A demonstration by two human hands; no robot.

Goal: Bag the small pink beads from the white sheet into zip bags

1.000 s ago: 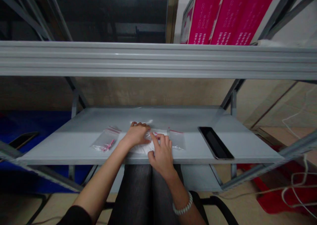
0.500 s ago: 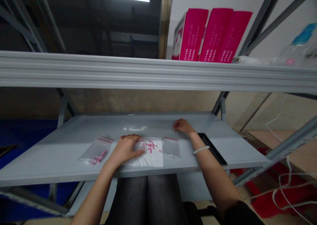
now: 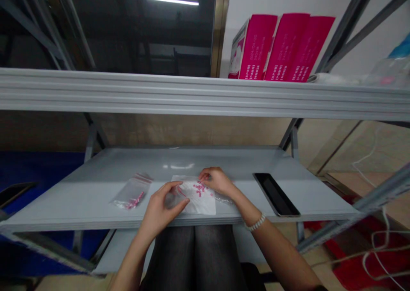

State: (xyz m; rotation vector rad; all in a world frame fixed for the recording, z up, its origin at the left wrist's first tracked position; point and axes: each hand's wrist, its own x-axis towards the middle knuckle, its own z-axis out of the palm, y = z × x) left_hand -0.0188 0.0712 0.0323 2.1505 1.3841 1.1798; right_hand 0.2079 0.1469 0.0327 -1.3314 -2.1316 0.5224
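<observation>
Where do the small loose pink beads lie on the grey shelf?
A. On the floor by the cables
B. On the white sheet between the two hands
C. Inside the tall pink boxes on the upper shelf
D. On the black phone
B: the small loose pink beads are scattered on the white sheet, with the left hand at its near-left edge and the right hand at its far-right edge.

Both forearms reach forward from the lower edge of the head view, bare to the elbow. The left hand (image 3: 162, 207) lies palm down, fingers curled loosely inward, thumb pointing right. The right hand (image 3: 218, 180) sits slightly farther forward, fingers bent with tips pinched together; a beaded bracelet (image 3: 255, 224) circles its wrist.
</observation>
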